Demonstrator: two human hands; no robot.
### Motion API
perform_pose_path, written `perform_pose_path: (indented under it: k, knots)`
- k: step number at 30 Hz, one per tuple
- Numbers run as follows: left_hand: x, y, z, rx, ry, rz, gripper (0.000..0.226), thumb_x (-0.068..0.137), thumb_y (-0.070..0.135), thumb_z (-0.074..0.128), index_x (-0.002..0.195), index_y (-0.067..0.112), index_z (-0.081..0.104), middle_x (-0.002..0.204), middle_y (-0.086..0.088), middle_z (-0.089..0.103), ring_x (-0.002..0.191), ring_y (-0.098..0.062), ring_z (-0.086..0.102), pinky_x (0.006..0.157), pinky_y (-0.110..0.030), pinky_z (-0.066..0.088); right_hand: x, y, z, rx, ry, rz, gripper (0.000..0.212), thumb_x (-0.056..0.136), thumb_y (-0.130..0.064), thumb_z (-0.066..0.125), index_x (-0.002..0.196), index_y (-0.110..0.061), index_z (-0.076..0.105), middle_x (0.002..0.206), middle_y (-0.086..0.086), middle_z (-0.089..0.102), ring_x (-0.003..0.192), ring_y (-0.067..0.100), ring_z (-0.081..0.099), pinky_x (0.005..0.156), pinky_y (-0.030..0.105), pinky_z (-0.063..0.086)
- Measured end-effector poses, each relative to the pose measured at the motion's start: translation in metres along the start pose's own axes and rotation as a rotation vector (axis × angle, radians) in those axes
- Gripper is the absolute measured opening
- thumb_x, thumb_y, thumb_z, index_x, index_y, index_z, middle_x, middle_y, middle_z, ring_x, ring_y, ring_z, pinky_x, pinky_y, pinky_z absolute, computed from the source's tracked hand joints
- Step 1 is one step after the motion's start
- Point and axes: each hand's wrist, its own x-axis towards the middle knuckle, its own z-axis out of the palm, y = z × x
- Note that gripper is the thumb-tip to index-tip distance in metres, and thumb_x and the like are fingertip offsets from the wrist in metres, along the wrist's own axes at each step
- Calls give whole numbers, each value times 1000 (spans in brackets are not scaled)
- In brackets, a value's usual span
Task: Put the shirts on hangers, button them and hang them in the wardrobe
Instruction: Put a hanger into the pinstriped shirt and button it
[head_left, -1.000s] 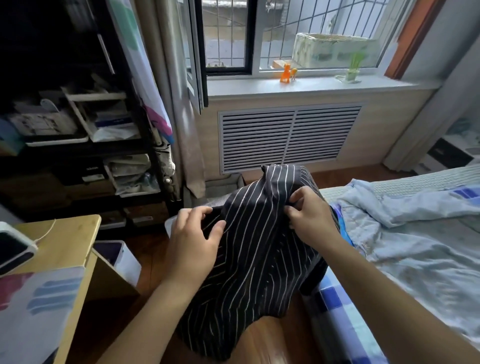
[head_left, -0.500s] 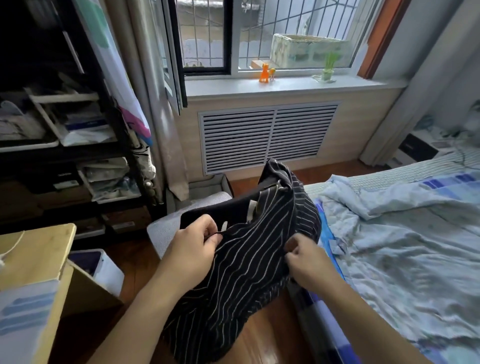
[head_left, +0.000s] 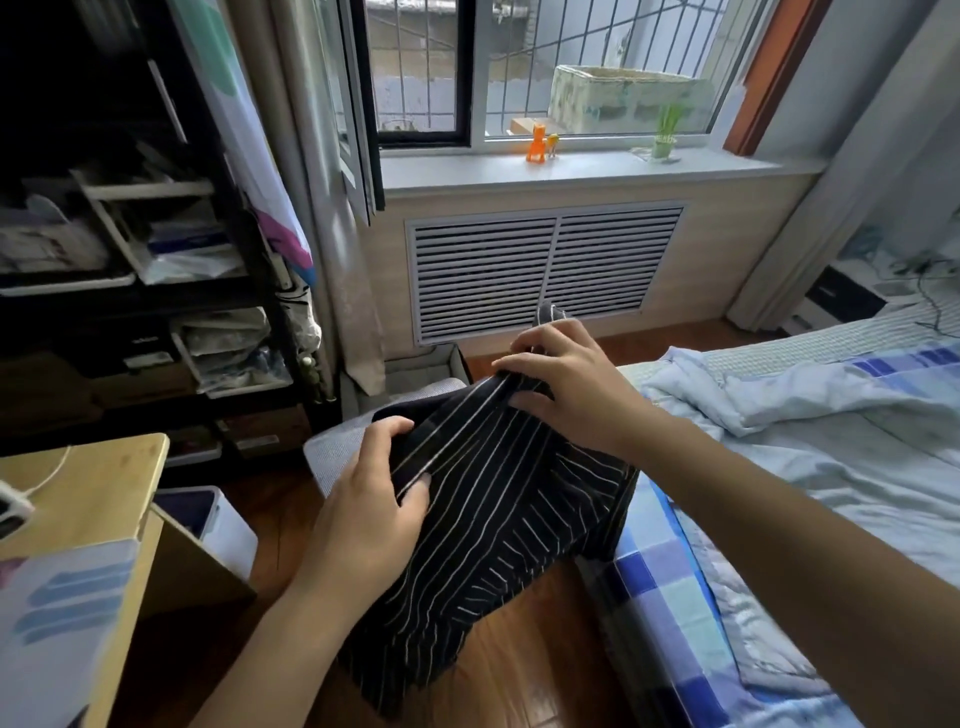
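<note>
A black shirt with thin white stripes (head_left: 498, 519) hangs bunched in front of me, above the wooden floor. My left hand (head_left: 379, 493) grips its left edge, thumb on top of the cloth. My right hand (head_left: 566, 384) pinches the upper part of the shirt, where a fold of fabric sticks up past the fingers. No hanger shows; the cloth hides whatever is inside it. The lower hem droops toward the floor.
A bed with a blue checked sheet (head_left: 670, 608) and a pale blue quilt (head_left: 831, 431) lies on the right. A grey padded seat (head_left: 332, 447) stands behind the shirt. A wooden desk (head_left: 88, 499) is at the left, dark cluttered shelves (head_left: 156, 312) beyond it, a window sill (head_left: 571, 166) ahead.
My right hand rose from the shirt's lower right to its top. The left hand shifted its grip on the left edge. The shirt's raised peak collapsed, and the view swung slightly left.
</note>
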Motion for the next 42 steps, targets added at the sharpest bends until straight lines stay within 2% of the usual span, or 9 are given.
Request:
perform_pose_path:
  k: [6, 12, 17, 20, 25, 32, 38, 40, 42]
  knots:
    - [-3, -14, -4, 86, 195, 121, 20, 101, 12, 56, 116, 21, 64, 96, 4, 67, 87, -19, 66, 72, -43, 58, 24, -5, -21, -162, -256, -192, 31, 97, -40, 63, 125, -27, 68, 113, -3, 62, 110, 20, 58, 96, 38, 48]
    - [5, -1, -19, 112, 161, 364, 21, 106, 36, 46, 109, 25, 64, 70, 11, 59, 61, -6, 58, 52, -36, 50, 39, -12, -47, -159, -329, -145, 28, 99, -40, 40, 83, -24, 58, 84, 1, 65, 79, 26, 61, 75, 41, 53]
    - [13, 12, -20, 71, 85, 348, 25, 101, 40, 46, 111, 30, 67, 67, 22, 57, 66, 3, 60, 56, -14, 42, 13, 8, -71, -334, 5, -188, 26, 104, -31, 45, 90, -17, 63, 76, -2, 64, 74, 27, 63, 78, 38, 51]
    - [15, 28, -4, 118, 35, 384, 22, 101, 37, 50, 109, 29, 69, 66, 23, 56, 69, 5, 61, 61, -9, 43, -31, 22, -84, -248, 90, -48, 27, 103, -33, 48, 88, -15, 62, 68, 1, 62, 60, 31, 59, 56, 39, 50]
    - [37, 54, 35, 206, -138, 432, 14, 99, 43, 51, 109, 40, 60, 80, 8, 71, 79, -24, 70, 68, -41, 56, -129, 42, -101, -253, -68, 106, 34, 98, -36, 45, 89, -15, 71, 67, 0, 68, 53, 27, 63, 47, 33, 49]
    - [49, 171, 105, 80, -316, 723, 27, 99, 52, 47, 108, 36, 67, 88, 7, 74, 87, -25, 69, 80, -46, 55, -277, 56, -161, -57, -35, 662, 12, 95, -12, 65, 99, -22, 70, 82, -19, 58, 77, 12, 56, 71, 31, 44]
    - [32, 322, 162, -91, -489, 1049, 17, 100, 35, 58, 106, 32, 74, 87, 19, 68, 83, -7, 62, 75, -24, 43, -377, 38, -283, -388, 414, 913, 13, 94, -11, 67, 105, -13, 74, 94, 6, 76, 87, 28, 70, 78, 37, 52]
    - [21, 377, 183, -126, -528, 1154, 16, 100, 32, 58, 101, 27, 73, 84, 14, 69, 77, -5, 59, 70, -14, 40, -407, 31, -334, -518, 478, 913, 15, 93, -16, 67, 105, -11, 75, 91, 8, 76, 82, 26, 70, 73, 27, 45]
    - [3, 430, 204, -132, -541, 1242, 15, 101, 27, 59, 96, 19, 72, 80, 5, 69, 71, -7, 57, 69, -23, 42, -440, 24, -379, -674, 524, 880, 19, 92, -21, 64, 104, -10, 76, 89, 6, 76, 77, 22, 69, 68, 23, 40]
